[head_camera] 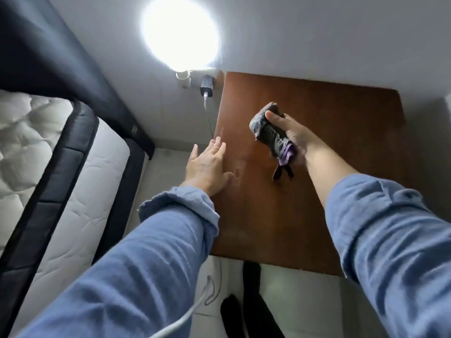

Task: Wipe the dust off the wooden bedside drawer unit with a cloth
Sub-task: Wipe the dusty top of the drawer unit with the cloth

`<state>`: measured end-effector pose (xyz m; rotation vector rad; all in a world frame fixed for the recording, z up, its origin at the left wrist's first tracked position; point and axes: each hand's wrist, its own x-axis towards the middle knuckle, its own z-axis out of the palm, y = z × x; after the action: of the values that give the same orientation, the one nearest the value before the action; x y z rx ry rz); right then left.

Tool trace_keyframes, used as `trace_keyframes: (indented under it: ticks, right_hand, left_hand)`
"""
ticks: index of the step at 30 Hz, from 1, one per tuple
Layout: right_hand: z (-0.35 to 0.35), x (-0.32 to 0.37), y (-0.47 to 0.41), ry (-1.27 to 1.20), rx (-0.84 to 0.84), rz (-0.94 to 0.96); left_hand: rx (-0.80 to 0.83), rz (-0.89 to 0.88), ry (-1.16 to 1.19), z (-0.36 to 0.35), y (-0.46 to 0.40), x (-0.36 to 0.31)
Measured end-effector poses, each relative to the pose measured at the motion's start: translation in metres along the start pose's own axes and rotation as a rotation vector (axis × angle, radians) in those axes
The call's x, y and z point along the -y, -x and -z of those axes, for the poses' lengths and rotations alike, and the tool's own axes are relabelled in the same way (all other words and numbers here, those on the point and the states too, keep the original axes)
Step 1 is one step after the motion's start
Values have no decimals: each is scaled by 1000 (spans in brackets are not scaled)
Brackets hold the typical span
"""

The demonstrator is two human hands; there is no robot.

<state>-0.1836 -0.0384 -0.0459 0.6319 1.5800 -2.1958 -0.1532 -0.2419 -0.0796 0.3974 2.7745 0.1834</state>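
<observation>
The wooden bedside drawer unit shows its brown top from above, with pale dusty smears near its left edge. My right hand grips a bunched grey cloth with a purple trim, held just above the top's middle; a dark strip of the cloth hangs down. My left hand lies flat with straight fingers on the left edge of the top.
A mattress with a dark border fills the left side. On the wall behind, a bright round lamp glares, and a black charger sits in a socket with a white cable running down. Pale floor tiles lie below.
</observation>
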Motion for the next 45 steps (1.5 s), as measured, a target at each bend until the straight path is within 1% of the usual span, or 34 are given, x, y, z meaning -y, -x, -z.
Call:
trace_keyframes:
  ticks: [2,5,7,9,11,13,16,18,20,24,28,31,36,40,42,45]
  right_hand:
    - [-5,19,-29,11,-137,89]
    - [-12,44,-81,172,-296,224]
    - [-19,56,-116,320,-357,360]
    - [-23,60,-145,479,-378,468]
    - [-28,60,-181,657,-395,492]
    - [-26,51,-203,785,-476,510]
    - [-39,34,-224,851,-572,543]
    - [-56,25,-227,928,-534,605]
    - [-63,25,-230,1023,-434,663]
    - [-55,23,-231,1082,-319,660]
    - [-56,4,-191,1093,-232,654]
    - [-54,-22,-146,1075,-202,649]
    - [-53,-71,-77,1006,-225,652]
    - [-56,-69,-72,1036,-288,597]
    - [-58,-68,-72,1047,-308,552]
    - [-62,-69,-66,1042,-302,491]
  left_hand:
    - [31,11,-7,5,-20,3]
    - [65,-4,-31,6,-41,11]
    - [75,-33,-21,3,-46,15]
    - [50,-51,-5,-1,-45,16]
    - [29,-46,15,-5,-49,18]
    - [19,-55,43,-6,-46,16]
    - [33,-41,72,-8,-48,19]
    - [41,-33,78,-7,-49,23]
    - [50,-30,78,-7,-50,23]
    - [77,-11,78,-6,-53,24]
    - [92,13,74,-7,-54,26]
    - [94,12,53,-9,-51,25]
    - [26,64,91,-13,-44,19]
    - [-61,117,207,-24,-15,10]
    - [-59,98,255,-32,10,13]
    - [-9,91,291,-47,52,24]
